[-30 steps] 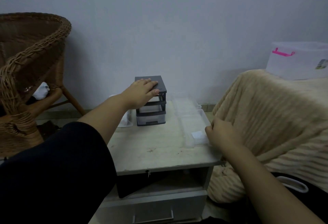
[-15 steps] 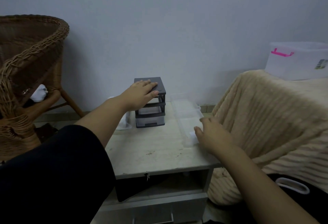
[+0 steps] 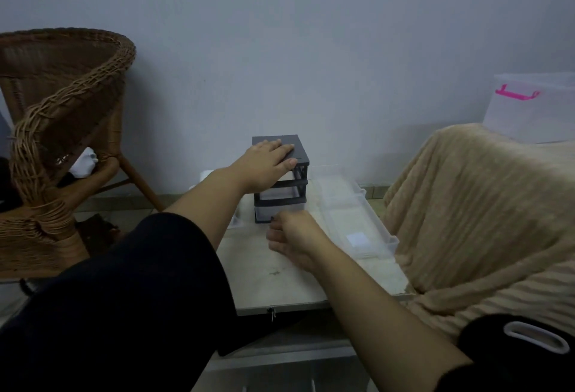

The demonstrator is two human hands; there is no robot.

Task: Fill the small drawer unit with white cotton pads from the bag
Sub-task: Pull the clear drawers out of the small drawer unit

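Observation:
The small dark drawer unit (image 3: 299, 150) stands at the back of a low pale table (image 3: 273, 279). My left hand (image 3: 267, 163) lies flat on the unit's top, thumb over the front edge. My right hand (image 3: 294, 237) is curled at the front of the bottom clear drawer (image 3: 262, 212), thumb and forefinger pinched at its small dark handle. A long clear plastic tray (image 3: 340, 202) lies right of the unit, with one white square pad (image 3: 357, 239) near its front end. A white object (image 3: 235, 220) shows behind my left forearm; it is mostly hidden.
A wicker chair (image 3: 62, 111) stands left of the table. A beige ribbed blanket (image 3: 466, 205) covers furniture at the right, with a clear box with a pink handle (image 3: 529, 111) on it. An open compartment sits below the tabletop.
My right hand left the white pad in the clear tray and moved left to the front of the bottom drawer. My left hand stayed on the unit's top.

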